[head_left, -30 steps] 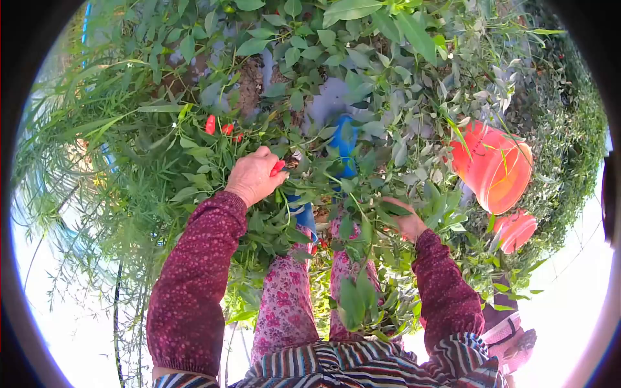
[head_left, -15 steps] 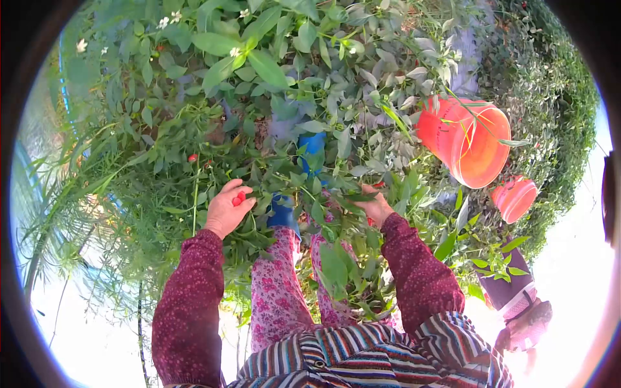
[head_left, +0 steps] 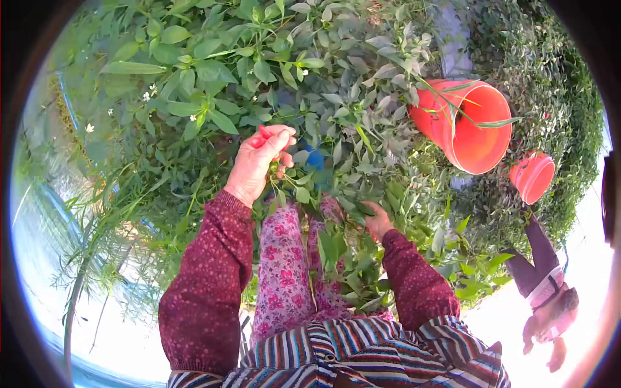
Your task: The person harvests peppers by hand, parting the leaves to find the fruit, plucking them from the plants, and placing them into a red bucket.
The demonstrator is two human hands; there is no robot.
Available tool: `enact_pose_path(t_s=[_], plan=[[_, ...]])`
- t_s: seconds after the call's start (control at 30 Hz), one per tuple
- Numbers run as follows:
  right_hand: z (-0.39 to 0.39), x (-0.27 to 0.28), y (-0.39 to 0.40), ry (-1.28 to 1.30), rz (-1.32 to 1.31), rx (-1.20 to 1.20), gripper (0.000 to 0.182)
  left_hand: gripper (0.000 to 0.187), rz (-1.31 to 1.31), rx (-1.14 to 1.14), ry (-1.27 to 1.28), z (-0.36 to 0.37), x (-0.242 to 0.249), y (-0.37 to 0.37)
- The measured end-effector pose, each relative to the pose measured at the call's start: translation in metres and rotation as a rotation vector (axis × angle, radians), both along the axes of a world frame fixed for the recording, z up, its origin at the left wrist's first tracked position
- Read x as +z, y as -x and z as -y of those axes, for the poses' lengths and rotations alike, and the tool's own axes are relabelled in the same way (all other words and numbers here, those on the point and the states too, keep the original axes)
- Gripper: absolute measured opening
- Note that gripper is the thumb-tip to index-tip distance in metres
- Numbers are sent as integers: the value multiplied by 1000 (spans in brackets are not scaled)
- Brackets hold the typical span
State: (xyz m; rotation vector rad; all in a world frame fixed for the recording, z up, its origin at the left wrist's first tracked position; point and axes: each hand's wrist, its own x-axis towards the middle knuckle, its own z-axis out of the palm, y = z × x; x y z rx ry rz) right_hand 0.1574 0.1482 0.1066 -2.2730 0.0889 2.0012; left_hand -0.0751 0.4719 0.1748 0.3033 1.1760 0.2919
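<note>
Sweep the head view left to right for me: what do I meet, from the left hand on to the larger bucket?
Left hand with red peppers in its grip → blue patch among leaves → right hand → larger red bucket.

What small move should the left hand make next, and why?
Probably carry the red peppers to the larger red bucket: the left hand has its fingers closed around them, the bucket's open mouth is in view, and the right hand is down among the leaves.
</note>
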Motion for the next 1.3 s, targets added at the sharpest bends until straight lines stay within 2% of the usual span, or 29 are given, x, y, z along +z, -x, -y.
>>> enact_pose_path(t_s=[0.07,0.17,0.23,0.3,0.37,0.5,0.57,0.63,0.7,0.77,0.8,0.83,0.9,0.97,1.03,1.1,1.17,1.2,1.27,1.3], plan=[[-32,31,7,1,-9,-2,41,25,13,-47,4,4,-7,-6],[-19,16,4,14,12,52,36,24,35,-171,23,6,-18,-12],[13,19,10,-348,160,247,40,23,13,-275,39,2,-17,-17],[19,32,17,-258,194,220,42,23,8,-325,53,0,-6,-18],[-10,45,25,218,114,-278,47,22,20,-389,25,-17,-7,-21],[15,22,42,173,60,-311,46,22,-1,-499,-3,-32,-2,-21],[31,7,44,-418,245,-76,45,23,13,-518,22,-43,9,-27],[19,-16,41,-164,105,-738,38,24,42,-498,-6,-54,14,-33],[64,-60,37,-222,-439,-1499,35,25,30,-494,-51,-57,20,-42],[6,5,21,-463,145,-546,34,27,64,-489,-34,-57,19,-49],[27,-32,17,-182,-95,-1318,38,29,58,-517,-9,-59,20,-54],[19,-26,11,-173,-98,-1326,38,29,51,-523,-2,-56,17,-62],[-35,9,4,-178,305,-639,40,32,82,-553,42,-54,13,-71],[-77,34,-21,-311,344,-485,43,36,140,-548,41,-47,8,-90],[-111,49,-51,-283,401,-444,46,35,191,-566,22,-42,10,-115],[-149,79,-84,-417,216,-1001,41,33,234,-573,59,-40,13,-142],[-162,92,-118,-576,55,-1232,34,30,210,-628,-10,-35,14,-158],[-165,94,-133,-662,19,-1344,28,29,189,-641,34,-36,19,-166],[-163,93,-172,-897,-97,-1536,26,29,194,-658,32,-35,18,-172],[-164,92,-192,-936,-119,-1701,31,29,197,-663,33,-32,16,-171]])
